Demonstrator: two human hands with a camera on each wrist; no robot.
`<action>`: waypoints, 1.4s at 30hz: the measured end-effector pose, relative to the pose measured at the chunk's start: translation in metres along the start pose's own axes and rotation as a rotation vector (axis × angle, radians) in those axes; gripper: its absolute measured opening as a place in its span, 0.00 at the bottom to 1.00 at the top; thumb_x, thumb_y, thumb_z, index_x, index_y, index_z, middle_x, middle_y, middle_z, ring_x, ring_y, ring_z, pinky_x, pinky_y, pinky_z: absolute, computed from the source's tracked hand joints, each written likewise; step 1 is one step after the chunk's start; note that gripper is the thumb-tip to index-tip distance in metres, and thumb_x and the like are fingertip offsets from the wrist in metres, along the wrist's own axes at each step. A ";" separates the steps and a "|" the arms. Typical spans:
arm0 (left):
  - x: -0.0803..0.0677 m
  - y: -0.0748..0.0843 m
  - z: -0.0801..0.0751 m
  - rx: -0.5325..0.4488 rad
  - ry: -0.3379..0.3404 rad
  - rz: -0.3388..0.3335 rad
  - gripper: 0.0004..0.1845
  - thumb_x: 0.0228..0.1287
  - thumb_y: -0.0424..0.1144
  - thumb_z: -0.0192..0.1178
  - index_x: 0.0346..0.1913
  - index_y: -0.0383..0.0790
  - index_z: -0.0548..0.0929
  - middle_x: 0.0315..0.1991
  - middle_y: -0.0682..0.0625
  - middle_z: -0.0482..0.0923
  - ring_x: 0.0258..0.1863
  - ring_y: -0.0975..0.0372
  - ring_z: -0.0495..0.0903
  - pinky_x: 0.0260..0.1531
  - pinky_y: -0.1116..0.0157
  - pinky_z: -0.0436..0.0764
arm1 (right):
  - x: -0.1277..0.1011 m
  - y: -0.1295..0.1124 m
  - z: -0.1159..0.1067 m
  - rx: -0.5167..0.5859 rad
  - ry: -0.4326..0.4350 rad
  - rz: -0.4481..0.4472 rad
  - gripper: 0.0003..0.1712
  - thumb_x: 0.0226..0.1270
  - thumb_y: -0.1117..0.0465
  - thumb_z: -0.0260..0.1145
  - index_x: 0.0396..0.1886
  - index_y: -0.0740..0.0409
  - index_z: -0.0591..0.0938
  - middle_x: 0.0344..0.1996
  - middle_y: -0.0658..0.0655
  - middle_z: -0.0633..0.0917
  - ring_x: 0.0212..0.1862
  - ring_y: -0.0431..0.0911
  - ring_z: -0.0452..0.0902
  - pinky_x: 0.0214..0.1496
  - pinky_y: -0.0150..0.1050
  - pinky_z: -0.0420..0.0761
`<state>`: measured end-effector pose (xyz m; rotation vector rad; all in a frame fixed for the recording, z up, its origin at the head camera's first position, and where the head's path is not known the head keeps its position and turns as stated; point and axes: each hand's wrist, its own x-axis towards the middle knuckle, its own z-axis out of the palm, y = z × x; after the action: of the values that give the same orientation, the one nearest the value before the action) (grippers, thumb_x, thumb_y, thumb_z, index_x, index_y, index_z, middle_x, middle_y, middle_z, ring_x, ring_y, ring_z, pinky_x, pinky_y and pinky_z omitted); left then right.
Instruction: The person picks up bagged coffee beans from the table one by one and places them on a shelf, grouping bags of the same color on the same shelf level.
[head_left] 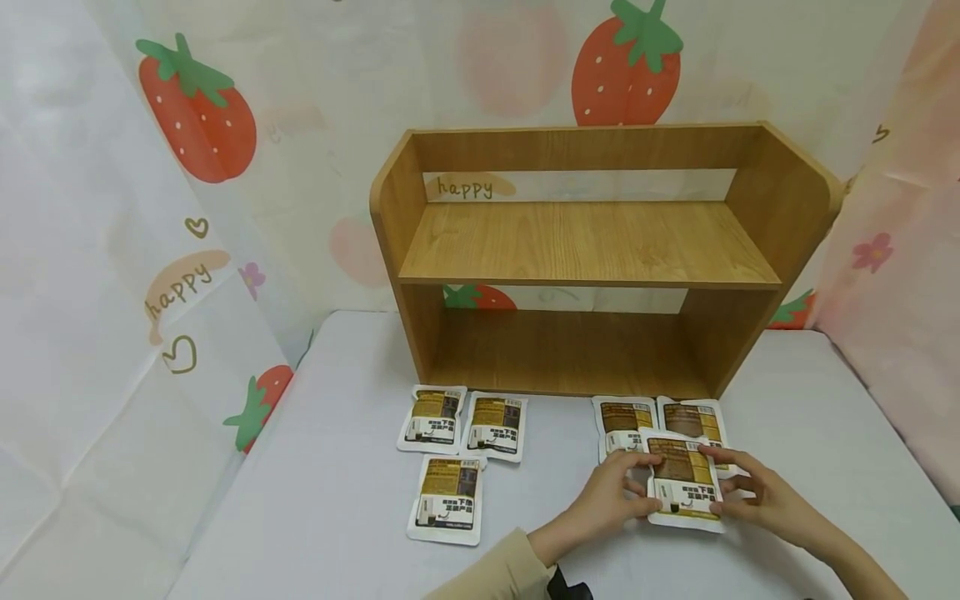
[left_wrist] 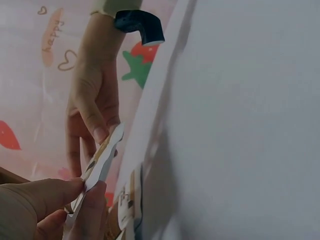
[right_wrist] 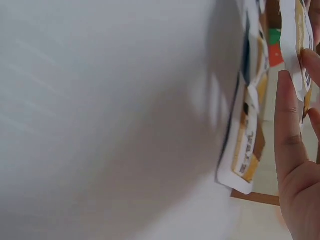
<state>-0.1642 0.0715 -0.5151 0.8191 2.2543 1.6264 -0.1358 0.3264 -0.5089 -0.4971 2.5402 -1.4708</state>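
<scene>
Both hands hold one white food packet with a brown and yellow label [head_left: 682, 483] just above the table, in front of the wooden shelf [head_left: 592, 242]. My left hand [head_left: 645, 487] pinches its left edge between thumb and finger [left_wrist: 85, 192]. My right hand [head_left: 717, 477] pinches the right edge. In the left wrist view the packet [left_wrist: 100, 165] shows edge-on, with the right hand [left_wrist: 100, 131] at its far end. Two matching packets [head_left: 622, 417] [head_left: 693, 419] lie flat just behind it. In the right wrist view the right hand's finger [right_wrist: 290, 125] lies along the held packet [right_wrist: 295, 45].
Three more packets [head_left: 431, 419] [head_left: 493, 427] [head_left: 447, 500] lie in a group to the left on the white table [head_left: 315, 500]. The two-tier shelf has bare boards. Strawberry-print curtains [head_left: 150, 250] close in the back and both sides.
</scene>
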 end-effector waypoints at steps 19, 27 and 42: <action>0.024 0.019 -0.023 0.089 0.042 0.038 0.30 0.55 0.32 0.66 0.62 0.47 0.71 0.54 0.46 0.70 0.38 0.69 0.80 0.35 0.78 0.75 | 0.024 -0.022 -0.021 -0.107 0.088 -0.132 0.41 0.55 0.66 0.69 0.67 0.60 0.62 0.56 0.37 0.63 0.40 0.32 0.74 0.34 0.32 0.80; 0.033 0.030 -0.033 0.155 0.057 0.083 0.32 0.55 0.33 0.66 0.64 0.47 0.69 0.58 0.46 0.69 0.38 0.69 0.80 0.41 0.78 0.74 | 0.033 -0.032 -0.031 -0.110 0.099 -0.160 0.40 0.56 0.68 0.68 0.68 0.61 0.61 0.58 0.34 0.62 0.42 0.32 0.74 0.34 0.32 0.81; 0.049 0.050 -0.051 0.154 0.064 0.142 0.33 0.56 0.32 0.64 0.66 0.47 0.67 0.57 0.46 0.69 0.39 0.67 0.80 0.38 0.80 0.75 | 0.047 -0.058 -0.046 -0.134 0.140 -0.236 0.41 0.55 0.72 0.67 0.68 0.60 0.61 0.55 0.42 0.64 0.43 0.31 0.73 0.36 0.29 0.80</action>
<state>-0.2148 0.0701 -0.4443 0.9999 2.4414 1.5734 -0.1817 0.3202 -0.4344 -0.7625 2.7847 -1.4615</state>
